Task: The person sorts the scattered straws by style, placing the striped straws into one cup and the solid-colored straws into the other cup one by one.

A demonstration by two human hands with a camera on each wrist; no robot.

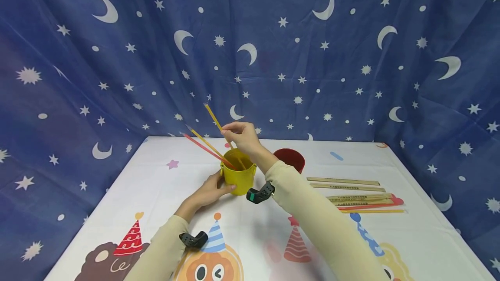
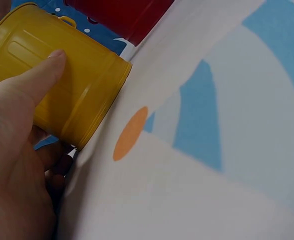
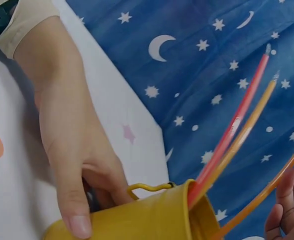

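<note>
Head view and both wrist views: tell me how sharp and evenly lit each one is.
Head view: even light, sharp, edges bowed by a wide lens, soft shadow under the yellow bucket. Left wrist view: left hand close and soft, tablecloth blurred. Right wrist view: straws fairly sharp, right hand's fingertips blurred at the edge.

Staged recording corner, not a lived-in room: blue star-and-moon cloth (image 1: 250,55) hung as backdrop on all sides, surface (image 1: 156,185) covered with a cartoon party-print sheet.
</note>
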